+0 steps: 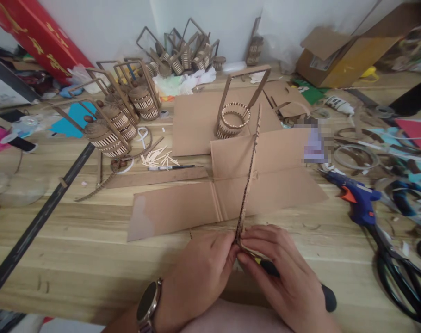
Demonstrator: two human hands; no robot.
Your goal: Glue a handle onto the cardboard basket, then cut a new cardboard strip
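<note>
A narrow strip of corrugated cardboard point(247, 193) stands on edge, pointing away from me. My left hand point(205, 261), with a watch on the wrist, pinches its near end. Against the same end press the fingers of my right hand point(283, 268), thumb below. A black handle point(329, 298) with a bit of yellow shows beneath my right hand; its tool is mostly hidden. Beyond the strip lie flat cardboard sheets point(182, 203). On the rear sheet stands a small round basket point(227, 125) with a tall cardboard handle and pale slats.
Several finished baskets point(108, 138) stand at the left, near a pile of small wooden sticks point(158, 157) and a pen point(170, 167). To the right lie a blue glue gun point(361, 196) and black scissors point(398, 273). An open carton point(331, 55) sits at the back right.
</note>
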